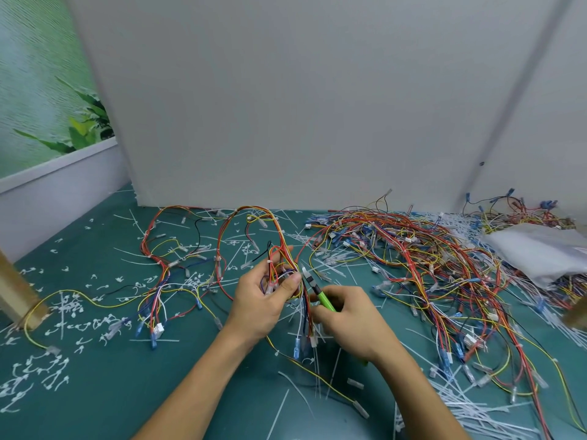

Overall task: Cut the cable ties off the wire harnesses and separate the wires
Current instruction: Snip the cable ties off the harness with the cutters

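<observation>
Head view: your left hand (260, 308) is curled round a harness (283, 265), with the thumb pinning its wires. Your right hand (349, 319), just right of the harness, is clamped on the green cutter (324, 300). The cutter's tip sits close against the wires beside your thumb. I cannot tell whether the blades are on a tie. Well right of the harness lies the pile (428, 255) of wires. Left of the harness, a loom (165, 258) sprawls on the mat (127, 392) among cut ties (79, 328).

You look to be mid-cut on this harness. The next move, I judge, needs the blades round the tie alone, clear of insulation and thumb. Then squeeze, and pull the wires apart.
</observation>
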`<state>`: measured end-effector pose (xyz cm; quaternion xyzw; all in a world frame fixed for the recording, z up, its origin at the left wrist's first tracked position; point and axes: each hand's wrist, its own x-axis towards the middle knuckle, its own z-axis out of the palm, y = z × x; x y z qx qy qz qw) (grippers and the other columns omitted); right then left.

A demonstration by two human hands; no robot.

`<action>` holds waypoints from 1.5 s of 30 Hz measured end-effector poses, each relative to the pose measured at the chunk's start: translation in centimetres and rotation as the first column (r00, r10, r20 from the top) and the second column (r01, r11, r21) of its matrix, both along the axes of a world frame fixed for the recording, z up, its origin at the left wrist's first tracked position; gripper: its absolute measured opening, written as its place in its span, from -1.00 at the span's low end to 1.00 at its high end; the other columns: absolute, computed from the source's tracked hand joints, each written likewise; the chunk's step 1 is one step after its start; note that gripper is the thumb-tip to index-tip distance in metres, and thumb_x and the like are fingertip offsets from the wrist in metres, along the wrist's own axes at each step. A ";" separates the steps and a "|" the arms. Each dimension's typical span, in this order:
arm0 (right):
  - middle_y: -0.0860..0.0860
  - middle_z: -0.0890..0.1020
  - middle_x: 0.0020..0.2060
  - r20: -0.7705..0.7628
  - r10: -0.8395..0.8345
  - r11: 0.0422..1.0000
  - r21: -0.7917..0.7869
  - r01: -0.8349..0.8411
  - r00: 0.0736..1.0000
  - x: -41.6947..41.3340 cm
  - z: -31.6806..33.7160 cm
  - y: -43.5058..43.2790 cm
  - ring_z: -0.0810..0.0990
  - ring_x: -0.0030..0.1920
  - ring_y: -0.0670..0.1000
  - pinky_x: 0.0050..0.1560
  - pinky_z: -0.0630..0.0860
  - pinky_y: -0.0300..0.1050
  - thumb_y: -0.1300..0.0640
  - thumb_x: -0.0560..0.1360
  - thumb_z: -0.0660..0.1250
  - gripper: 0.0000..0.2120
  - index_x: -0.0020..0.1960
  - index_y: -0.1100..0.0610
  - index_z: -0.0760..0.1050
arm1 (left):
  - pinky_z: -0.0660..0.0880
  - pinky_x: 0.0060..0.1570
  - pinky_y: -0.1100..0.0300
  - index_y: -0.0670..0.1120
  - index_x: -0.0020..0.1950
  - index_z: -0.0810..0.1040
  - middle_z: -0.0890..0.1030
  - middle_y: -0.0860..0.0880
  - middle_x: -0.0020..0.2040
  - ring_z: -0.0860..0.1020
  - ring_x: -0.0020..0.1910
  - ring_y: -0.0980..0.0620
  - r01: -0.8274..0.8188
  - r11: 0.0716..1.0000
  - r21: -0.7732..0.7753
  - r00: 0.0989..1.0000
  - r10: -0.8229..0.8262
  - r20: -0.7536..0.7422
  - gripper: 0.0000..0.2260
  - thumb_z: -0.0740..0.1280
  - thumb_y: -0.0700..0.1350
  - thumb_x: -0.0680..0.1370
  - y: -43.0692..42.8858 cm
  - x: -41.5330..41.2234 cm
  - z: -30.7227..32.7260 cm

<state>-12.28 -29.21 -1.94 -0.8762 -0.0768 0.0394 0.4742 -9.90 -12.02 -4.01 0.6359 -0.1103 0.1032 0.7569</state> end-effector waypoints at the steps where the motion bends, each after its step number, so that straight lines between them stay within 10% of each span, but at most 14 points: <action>1: 0.14 0.67 -0.28 -0.025 -0.009 1.000 0.028 0.009 1.000 0.0 0.0 0.0 0.51 -0.35 -0.02 -0.24 0.52 0.01 0.09 0.48 0.36 -0.89 -0.14 0.12 0.60 | 0.54 -0.03 0.32 -0.01 0.23 0.59 0.70 0.07 -0.06 0.64 -0.06 0.14 0.000 1.000 -0.003 1.000 0.000 0.000 -0.69 0.44 -0.24 0.52 0.0 0.0 0.0; 8: 0.04 0.72 -0.29 -0.084 0.035 0.992 0.125 -0.024 0.996 0.2 0.1 -0.1 0.63 -0.37 -0.06 -0.30 0.56 -0.13 0.17 0.51 0.37 -0.88 -0.16 0.14 0.66 | 0.55 -0.07 0.35 0.00 0.17 0.62 0.69 0.08 -0.13 0.64 -0.12 0.17 -0.017 1.000 -0.007 1.000 0.017 0.016 -0.73 0.44 -0.26 0.53 0.1 0.1 0.0; 15: 0.13 0.71 -0.24 -0.073 0.044 0.988 0.151 -0.033 0.996 0.4 -0.4 -0.3 0.57 -0.24 -0.02 -0.06 0.59 0.17 0.04 0.56 0.41 -0.84 -0.08 0.11 0.70 | 0.56 -0.04 0.29 0.01 0.10 0.64 0.70 0.08 -0.14 0.63 -0.13 0.17 -0.058 0.998 0.029 0.998 0.057 0.031 -0.77 0.45 -0.26 0.51 0.0 0.2 -0.1; 32: -0.18 0.57 -0.41 0.055 0.220 0.973 0.055 -0.222 0.974 0.1 -0.6 0.1 0.50 -0.40 -0.22 -0.30 0.35 -0.43 0.15 0.70 0.15 -0.81 -0.03 -0.02 0.47 | 0.53 -0.13 0.37 0.04 0.03 0.66 0.69 0.08 -0.18 0.62 -0.18 0.19 -0.129 0.992 -0.001 0.991 0.129 0.021 -0.77 0.47 -0.28 0.50 0.2 0.4 -0.1; 45: -0.04 0.55 -0.36 0.111 0.006 0.996 -0.091 0.004 0.994 0.4 -1.2 0.1 0.44 -0.35 -0.06 -0.27 0.42 -0.11 -0.07 0.62 0.30 -0.81 -0.13 -0.04 0.53 | 0.47 -0.24 0.38 0.01 0.13 0.66 0.62 0.15 -0.25 0.55 -0.28 0.16 -0.111 0.994 -0.022 0.993 0.110 -0.033 -0.73 0.44 -0.11 0.43 0.3 0.2 0.1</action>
